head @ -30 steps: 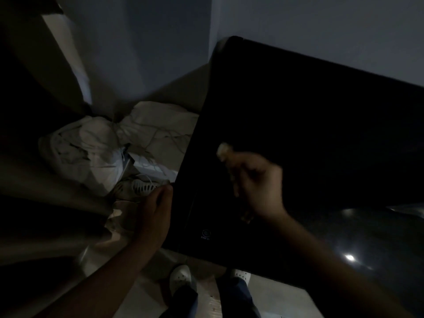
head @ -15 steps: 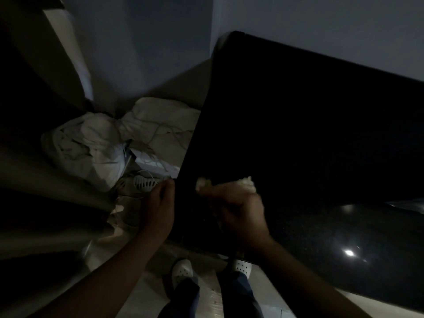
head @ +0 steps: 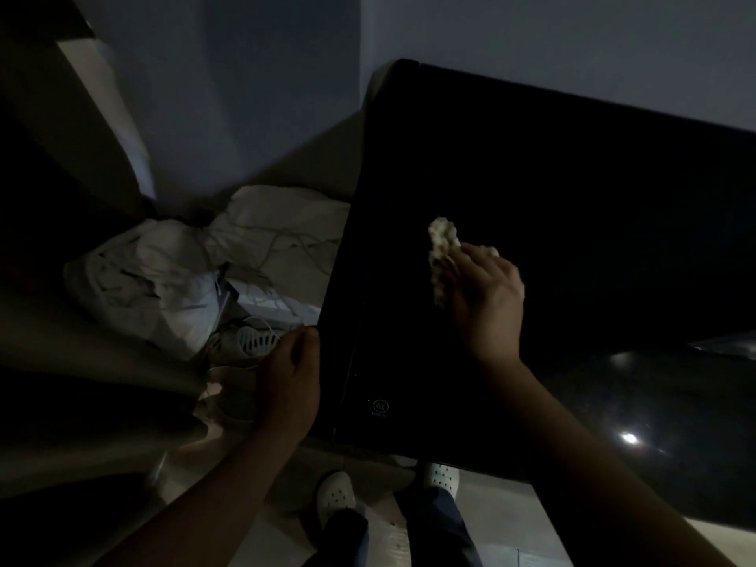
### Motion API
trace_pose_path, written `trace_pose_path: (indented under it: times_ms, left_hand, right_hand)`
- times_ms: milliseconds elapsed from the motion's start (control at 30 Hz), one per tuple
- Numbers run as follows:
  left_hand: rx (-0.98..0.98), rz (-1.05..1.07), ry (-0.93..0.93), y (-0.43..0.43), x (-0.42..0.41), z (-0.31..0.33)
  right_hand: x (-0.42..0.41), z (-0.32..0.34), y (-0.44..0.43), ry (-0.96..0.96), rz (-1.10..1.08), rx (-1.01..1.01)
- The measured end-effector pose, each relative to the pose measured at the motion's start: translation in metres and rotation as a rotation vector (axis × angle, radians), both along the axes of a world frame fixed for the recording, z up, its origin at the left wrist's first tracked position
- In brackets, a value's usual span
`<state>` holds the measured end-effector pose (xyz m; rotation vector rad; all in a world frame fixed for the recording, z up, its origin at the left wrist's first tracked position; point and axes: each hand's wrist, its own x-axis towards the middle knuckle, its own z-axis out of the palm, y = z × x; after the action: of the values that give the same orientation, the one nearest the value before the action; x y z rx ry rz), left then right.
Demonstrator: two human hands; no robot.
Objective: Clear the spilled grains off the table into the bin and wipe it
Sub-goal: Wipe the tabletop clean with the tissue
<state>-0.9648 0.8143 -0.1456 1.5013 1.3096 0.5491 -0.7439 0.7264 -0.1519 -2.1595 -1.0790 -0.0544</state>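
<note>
Wall: a grey-blue wall (head: 245, 96) forms a corner behind the scene, in dim light.
Bench: the black glossy bench (head: 572, 178) fills the right half of the view, its left edge running from the far corner down towards the person. A small bright light is reflected on its near right part.
Floor heap: a heap of pale fabric (head: 172, 280) and thin cords lies on the floor left of the bench, with a white perforated shoe (head: 253, 339) at its near side.
Right hand: the right hand (head: 489, 296) lies palm down on the bench top, well in from the left edge, fingers bent over a wad (head: 442, 247) and holding it against the surface.
Left hand: the left hand (head: 288, 386) sits against the bench's left edge near the front corner, fingers curled. Whether it grips the edge or is only cupped beside it cannot be told.
Wad: pale and crumpled, possibly cloth or tissue. Its long axis runs away from the person, roughly along the line of the fingers. It sticks out along the hand's left side and points towards the far wall, and a small bit shows past the fingertips.
Feet: two white clogs (head: 335, 495) and dark trouser legs stand at the bench's near edge.
Mark: a small printed mark (head: 380, 406) sits on the bench near the front left corner.
</note>
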Motion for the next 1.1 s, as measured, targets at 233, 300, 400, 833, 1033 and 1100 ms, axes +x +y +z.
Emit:
trace_pose_path:
  times_ms: [233,300,400,833,1033,1100]
  left_hand:
    - [0.022,0.002,-0.009,0.001,0.000,0.001]
    - [0.005,0.061,-0.007,0.001,-0.006,0.001]
    - [-0.107,0.164,-0.041,0.002,-0.034,-0.001]
    - [-0.131,-0.148,0.203,-0.038,-0.114,0.006]
    - [-0.100,-0.228,0.282,-0.044,-0.145,0.045]
    - [-0.106,-0.280,0.353,-0.040,-0.162,0.048]
  right_hand:
    - [-0.054,0.008,0.027,0.023,0.256,-0.016]
    - [-0.078,0.011,0.013,0.045,0.343,-0.030]
    - [-0.106,0.014,-0.029,0.096,0.477,-0.041]
    - [-0.068,0.034,-0.063,0.198,-0.093,-0.089]
    - [-0.174,0.037,-0.094,0.272,0.273,-0.055]
    - [-0.175,0.045,-0.100,0.221,0.370,-0.094]
